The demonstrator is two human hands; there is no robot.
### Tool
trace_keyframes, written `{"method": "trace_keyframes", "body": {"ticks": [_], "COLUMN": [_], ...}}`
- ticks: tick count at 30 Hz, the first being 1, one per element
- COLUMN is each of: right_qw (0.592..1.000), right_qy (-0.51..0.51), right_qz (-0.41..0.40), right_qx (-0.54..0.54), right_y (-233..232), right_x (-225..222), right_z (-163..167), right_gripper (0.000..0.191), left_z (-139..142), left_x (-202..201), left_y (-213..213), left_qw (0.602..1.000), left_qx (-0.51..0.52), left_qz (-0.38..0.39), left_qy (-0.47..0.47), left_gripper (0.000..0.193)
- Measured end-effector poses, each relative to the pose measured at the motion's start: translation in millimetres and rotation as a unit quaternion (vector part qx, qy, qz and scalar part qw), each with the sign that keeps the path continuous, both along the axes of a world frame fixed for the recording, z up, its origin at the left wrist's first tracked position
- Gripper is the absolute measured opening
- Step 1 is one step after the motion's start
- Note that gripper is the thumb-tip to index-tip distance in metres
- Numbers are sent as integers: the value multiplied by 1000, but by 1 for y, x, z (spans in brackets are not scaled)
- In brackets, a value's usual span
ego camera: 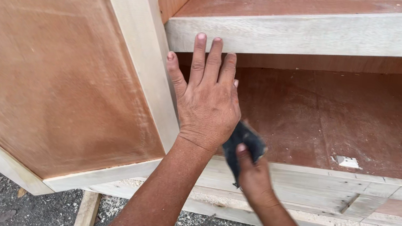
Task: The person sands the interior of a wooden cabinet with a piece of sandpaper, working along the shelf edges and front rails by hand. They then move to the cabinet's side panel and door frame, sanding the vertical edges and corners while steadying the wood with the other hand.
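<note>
Left hand (207, 103) lay flat with fingers (199, 54) slightly spread, tips touching the pale front edge of the cabinet shelf (303, 35), right hand (251, 176) pinched a dark sanding pad (243, 145) against the lower front rail (306, 190), near the hinged door (49, 64).

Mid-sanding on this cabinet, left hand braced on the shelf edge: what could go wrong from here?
1. The left hand presses bare fingers on the rough front edge of the upper shelf; splinters seem possible.
2. The right hand pinches the dark sandpaper close to the left wrist; a slip might scrape skin.
3. The open cabinet door could swing into the arm.
</note>
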State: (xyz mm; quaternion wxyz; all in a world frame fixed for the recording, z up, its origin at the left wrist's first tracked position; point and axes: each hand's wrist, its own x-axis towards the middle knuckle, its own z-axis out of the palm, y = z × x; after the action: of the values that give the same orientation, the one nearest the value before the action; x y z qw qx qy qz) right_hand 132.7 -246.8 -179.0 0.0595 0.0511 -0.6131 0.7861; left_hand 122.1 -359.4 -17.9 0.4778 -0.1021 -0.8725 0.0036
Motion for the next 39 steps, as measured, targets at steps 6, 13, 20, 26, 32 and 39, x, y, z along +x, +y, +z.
{"method": "trace_keyframes", "body": {"ticks": [6, 13, 20, 26, 32, 39], "right_qw": [989, 997, 971, 977, 954, 989], "right_qy": [-96, -60, -222, -193, -278, -137], "right_qz": [103, 41, 63, 54, 98, 45], "right_qx": [-48, 24, -59, -78, -59, -23], "right_y": [-147, -164, -174, -175, -171, -170], "right_x": [-25, -14, -52, -37, -67, -26], "right_z": [23, 62, 2, -14, -16, -8], "right_gripper": [70, 78, 73, 71, 69, 74], "left_z": [27, 10, 8, 6, 5, 4], "left_x": [-17, -38, -41, -46, -45, -47], "left_y": [-80, -109, -113, -112, -113, -111], "left_qw": [974, 982, 983, 982, 981, 982], "left_qx": [-163, -169, -164, -159, -161, -156], "left_qz": [156, 81, 77, 83, 91, 88], "left_qy": [-23, 32, 45, 52, 55, 60], "left_gripper": [42, 40, 35, 30, 32, 29]}}
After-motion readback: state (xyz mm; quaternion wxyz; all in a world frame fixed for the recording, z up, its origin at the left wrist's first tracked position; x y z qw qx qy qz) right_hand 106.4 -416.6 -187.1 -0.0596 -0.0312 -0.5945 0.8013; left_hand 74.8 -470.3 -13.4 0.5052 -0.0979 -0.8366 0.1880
